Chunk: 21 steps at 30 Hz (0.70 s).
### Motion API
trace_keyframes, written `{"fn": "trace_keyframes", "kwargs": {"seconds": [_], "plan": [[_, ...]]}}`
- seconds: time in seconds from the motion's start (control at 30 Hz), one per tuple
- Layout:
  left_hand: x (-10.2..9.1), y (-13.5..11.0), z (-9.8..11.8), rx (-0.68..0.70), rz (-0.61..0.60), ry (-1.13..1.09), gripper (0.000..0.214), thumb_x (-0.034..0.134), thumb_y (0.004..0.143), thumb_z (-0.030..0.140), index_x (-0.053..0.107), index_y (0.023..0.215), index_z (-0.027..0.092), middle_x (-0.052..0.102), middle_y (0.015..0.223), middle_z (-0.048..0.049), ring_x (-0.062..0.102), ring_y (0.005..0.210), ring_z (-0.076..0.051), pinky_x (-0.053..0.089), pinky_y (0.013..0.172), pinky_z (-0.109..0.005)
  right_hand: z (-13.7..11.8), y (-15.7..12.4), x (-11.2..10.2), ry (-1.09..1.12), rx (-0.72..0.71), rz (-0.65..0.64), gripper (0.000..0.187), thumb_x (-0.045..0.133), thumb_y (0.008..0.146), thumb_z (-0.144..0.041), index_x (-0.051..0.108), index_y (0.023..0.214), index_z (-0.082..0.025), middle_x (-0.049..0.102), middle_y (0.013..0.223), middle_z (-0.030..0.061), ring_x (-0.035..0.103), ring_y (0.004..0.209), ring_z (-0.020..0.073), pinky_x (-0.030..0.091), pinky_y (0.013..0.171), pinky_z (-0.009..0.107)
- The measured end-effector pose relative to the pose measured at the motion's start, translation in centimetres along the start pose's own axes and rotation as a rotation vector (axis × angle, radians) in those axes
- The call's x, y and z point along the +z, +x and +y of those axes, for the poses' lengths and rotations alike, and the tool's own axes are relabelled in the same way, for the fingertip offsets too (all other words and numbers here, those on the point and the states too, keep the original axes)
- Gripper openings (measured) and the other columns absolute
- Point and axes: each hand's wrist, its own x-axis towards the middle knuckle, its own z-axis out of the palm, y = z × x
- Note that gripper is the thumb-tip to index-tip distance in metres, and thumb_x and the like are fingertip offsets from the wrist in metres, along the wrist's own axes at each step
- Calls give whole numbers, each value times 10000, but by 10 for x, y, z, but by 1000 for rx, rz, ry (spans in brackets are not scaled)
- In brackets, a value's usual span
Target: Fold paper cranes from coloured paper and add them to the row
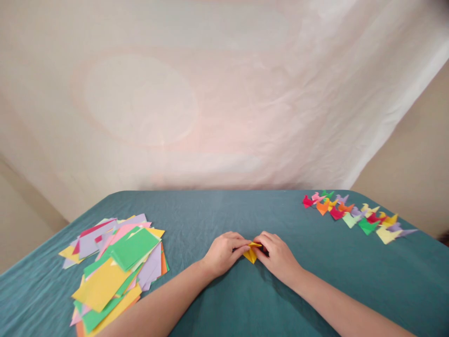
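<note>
Between my two hands is a small piece of folded yellow paper (251, 255), with creased, pointed flaps. My left hand (225, 252) pinches its left side between thumb and fingers. On the other side, my right hand (275, 255) grips the paper's right edge, thumb below and fingers above. Part of the paper is hidden behind my fingertips. Both hands rest low over the teal tablecloth (224, 299), near the middle of the table.
A loose heap of coloured paper sheets (136, 248) spreads over the table's left side, partly behind my left forearm. Several folded paper birds (368, 226) in mixed colours stand in rows at the far right. A pale cloth (224, 93) hangs behind the table's back edge.
</note>
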Motion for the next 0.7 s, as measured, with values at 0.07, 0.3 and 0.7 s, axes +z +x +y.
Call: {"fn": "trace_keyframes", "kwargs": {"seconds": [0.07, 0.3, 0.7], "plan": [[1, 1, -1, -13, 4, -18, 274, 431, 906, 326, 643, 1060, 243, 661, 935, -34, 589, 862, -157, 441, 817, -274, 0, 0, 0, 0, 0, -2, 67, 525, 809, -158, 567, 839, -201, 568, 790, 22, 519, 730, 171, 403, 678, 286], [2, 5, -2, -66, 9, -75, 219, 536, 847, 340, 669, 991, 240, 663, 891, -17, 593, 821, -145, 442, 777, -242, -1, 0, -1, 5, 0, -5, 64, 532, 805, -161, 568, 839, -201, 569, 787, 21, 520, 724, 170, 399, 676, 285], [7, 7, -1, -165, 47, -41, 159, 625, 757, 288, 675, 889, 216, 631, 797, -1, 566, 760, -140, 428, 697, -218, 2, 0, 0, 67, 12, -31, 79, 526, 819, -156, 569, 865, -203, 577, 807, 22, 518, 742, 172, 402, 694, 292]]}}
